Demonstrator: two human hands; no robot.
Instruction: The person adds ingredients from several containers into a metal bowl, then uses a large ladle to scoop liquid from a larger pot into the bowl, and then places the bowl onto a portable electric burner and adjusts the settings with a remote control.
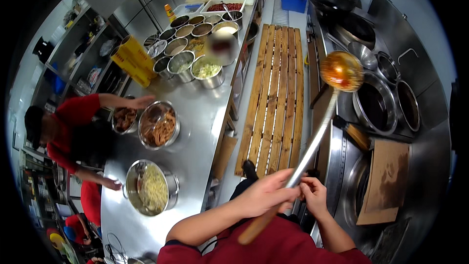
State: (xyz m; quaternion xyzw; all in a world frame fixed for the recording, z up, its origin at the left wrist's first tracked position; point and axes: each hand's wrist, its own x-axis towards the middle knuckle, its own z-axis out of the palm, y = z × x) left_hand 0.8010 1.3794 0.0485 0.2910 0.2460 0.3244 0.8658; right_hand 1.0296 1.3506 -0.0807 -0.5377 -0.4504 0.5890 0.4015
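Observation:
A long-handled metal ladle (312, 151) with a wooden grip slants up and away to the right. Its bowl (342, 71) carries a glossy red-orange, oily sauce. My left hand (268, 195) is closed around the shaft just above the wooden part. Right beside it, my right hand (313, 194) has its fingers curled together close to the shaft; what they hold, if anything, is hidden. The ladle's bowl hangs over the edge of the cooking counter, near a metal strainer (362, 55) and a pot of dark liquid (375, 102).
On the left, a steel table (195, 132) bears a pot of pale shreds (155, 188), bowls of brown meat (159, 129) and several ingredient tins. A co-worker in red (78, 117) reaches over it. Wooden slats (273, 98) cover the aisle. Cardboard (386, 181) and a brush (354, 134) lie right.

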